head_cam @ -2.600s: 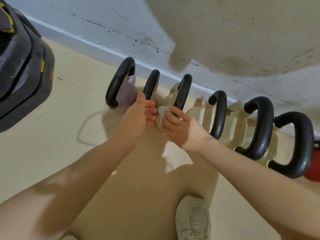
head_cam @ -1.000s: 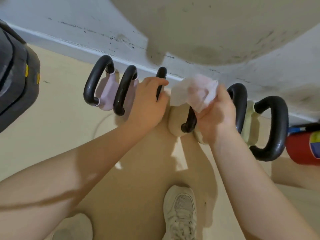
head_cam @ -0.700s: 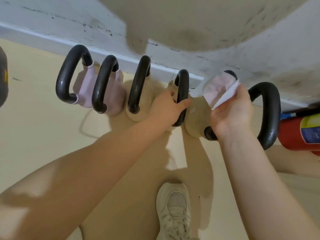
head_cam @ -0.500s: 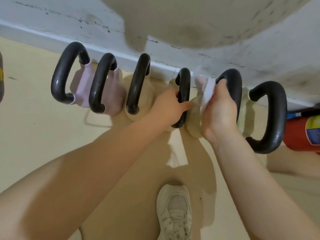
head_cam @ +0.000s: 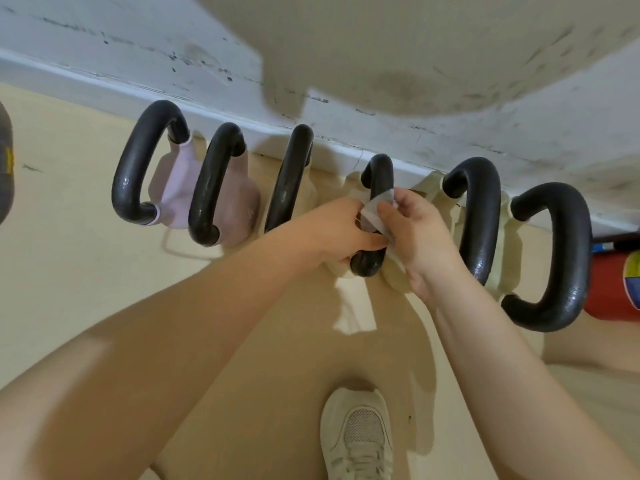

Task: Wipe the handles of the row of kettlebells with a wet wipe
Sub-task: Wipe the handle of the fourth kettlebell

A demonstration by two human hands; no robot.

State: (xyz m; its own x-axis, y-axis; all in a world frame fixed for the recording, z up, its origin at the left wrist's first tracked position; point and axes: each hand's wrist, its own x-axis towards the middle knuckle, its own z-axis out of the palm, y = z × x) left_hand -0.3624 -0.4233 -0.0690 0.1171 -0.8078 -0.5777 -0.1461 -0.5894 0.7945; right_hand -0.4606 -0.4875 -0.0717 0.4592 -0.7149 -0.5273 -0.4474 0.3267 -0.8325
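Observation:
Several kettlebells with black handles stand in a row along the wall: two pink ones (head_cam: 180,188) on the left, cream ones to their right. The wet wipe (head_cam: 375,211) is draped over the fourth handle (head_cam: 379,174). My right hand (head_cam: 419,237) pinches the wipe against that handle from the right side. My left hand (head_cam: 341,230) grips the same handle from the left, its fingers touching the wipe. The two rightmost handles (head_cam: 481,216) (head_cam: 561,258) are free.
The white wall base (head_cam: 207,112) runs right behind the kettlebells. A red fire extinguisher (head_cam: 613,285) lies at the right edge. A dark weight (head_cam: 5,174) shows at the left edge. My white shoe (head_cam: 356,434) stands on the beige floor.
My right hand came back left from the fifth handle, bringing the wipe onto the fourth handle. My left hand stayed on the fourth handle.

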